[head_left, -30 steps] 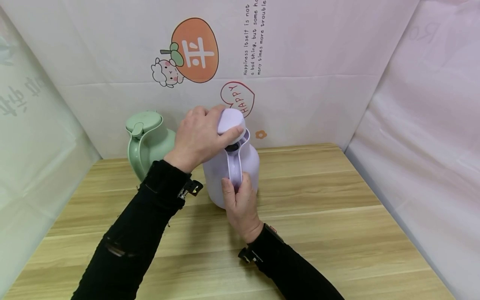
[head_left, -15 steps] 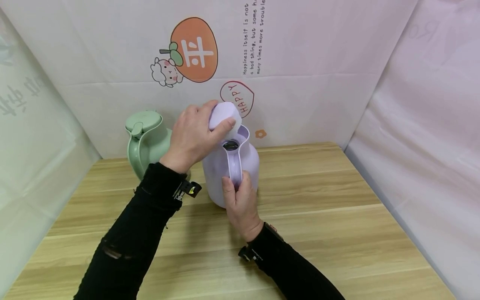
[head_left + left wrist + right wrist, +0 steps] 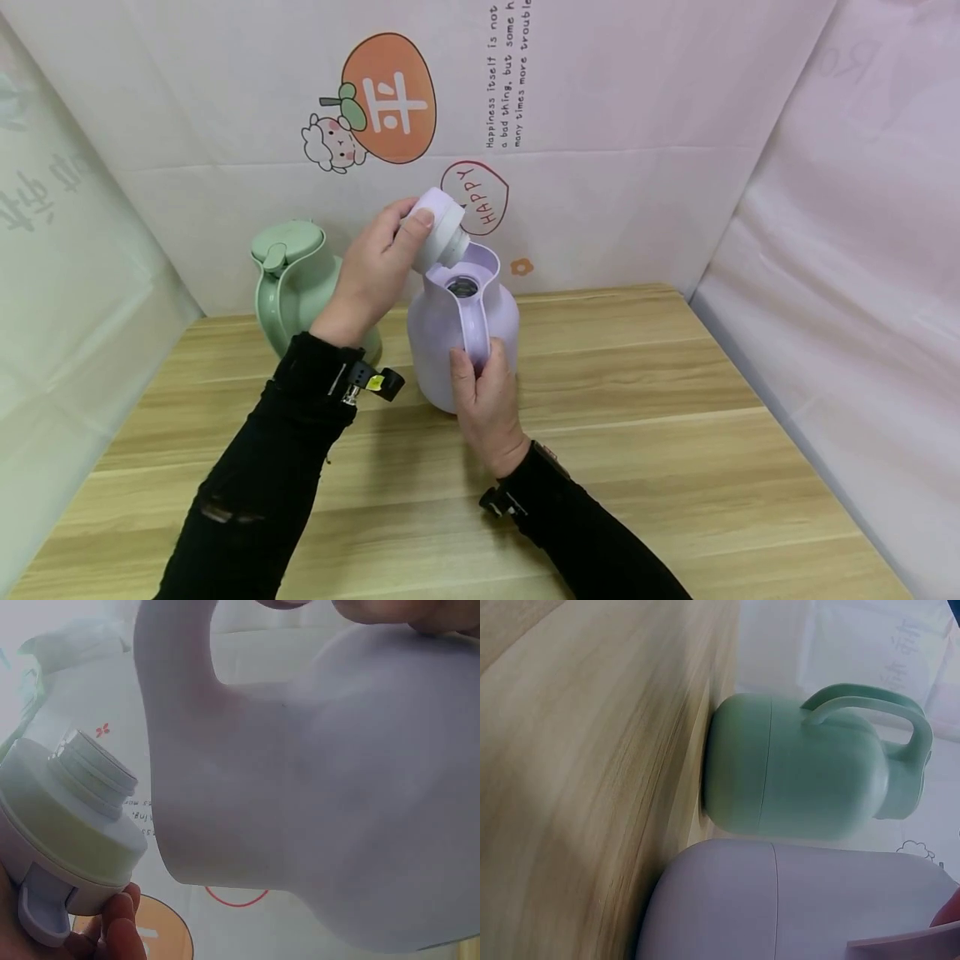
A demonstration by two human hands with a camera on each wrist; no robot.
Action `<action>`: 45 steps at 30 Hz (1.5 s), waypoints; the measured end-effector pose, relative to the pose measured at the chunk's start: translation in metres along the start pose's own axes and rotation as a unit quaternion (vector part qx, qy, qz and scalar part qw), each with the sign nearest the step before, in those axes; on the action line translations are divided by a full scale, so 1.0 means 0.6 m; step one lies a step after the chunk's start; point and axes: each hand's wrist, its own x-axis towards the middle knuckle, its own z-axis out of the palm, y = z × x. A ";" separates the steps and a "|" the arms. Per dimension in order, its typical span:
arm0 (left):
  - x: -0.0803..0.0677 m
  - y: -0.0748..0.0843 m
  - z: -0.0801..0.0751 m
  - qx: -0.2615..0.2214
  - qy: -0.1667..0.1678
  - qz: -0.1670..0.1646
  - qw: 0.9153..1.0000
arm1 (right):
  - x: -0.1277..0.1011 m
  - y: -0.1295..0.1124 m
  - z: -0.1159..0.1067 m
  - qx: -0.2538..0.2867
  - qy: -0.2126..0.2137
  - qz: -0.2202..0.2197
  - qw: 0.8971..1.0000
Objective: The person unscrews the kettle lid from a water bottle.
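Observation:
A lavender thermos jug (image 3: pixel 435 350) stands upright on the wooden table, its round mouth (image 3: pixel 462 287) uncovered. My right hand (image 3: pixel 489 408) grips the jug's handle low down. Up and left of the mouth, my left hand (image 3: pixel 378 262) holds the jug's lid (image 3: pixel 441 225), tilted with its threaded neck toward the jug. In the left wrist view the lid (image 3: pixel 75 817) shows its screw thread and a small lever, apart from the jug's spout and with fingers curled under it. The right wrist view shows the jug's lower body (image 3: pixel 720 907) resting on the table.
A green thermos jug (image 3: pixel 307 283) with its lid on stands at the back left, partly behind my left hand. The wooden table (image 3: pixel 645 433) runs back to a printed white cloth (image 3: pixel 600 167), with more cloth at both sides.
My left hand has lifted the lid off the mouth, moved it up and left, and tipped it so its thread shows. My right hand stays on the handle.

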 end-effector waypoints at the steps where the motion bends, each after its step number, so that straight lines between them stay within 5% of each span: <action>1: -0.001 -0.001 0.000 -0.010 0.001 -0.003 1.000 | 0.001 0.000 0.000 -0.002 0.001 0.000 1.000; 19: -0.028 -0.011 0.004 -0.122 0.007 -0.053 0.991 | 0.011 0.014 -0.008 -0.037 0.016 0.011 0.999; 25: -0.037 -0.019 0.011 -0.178 0.015 -0.082 0.981 | 0.017 0.021 -0.011 -0.038 0.020 0.007 0.999; 33: -0.044 -0.029 0.021 -0.284 0.040 -0.084 0.954 | 0.024 0.028 -0.015 -0.040 0.025 0.022 0.999; 45: -0.064 -0.049 0.044 -0.439 0.087 -0.097 0.889 | 0.033 0.037 -0.023 -0.045 0.030 0.027 0.998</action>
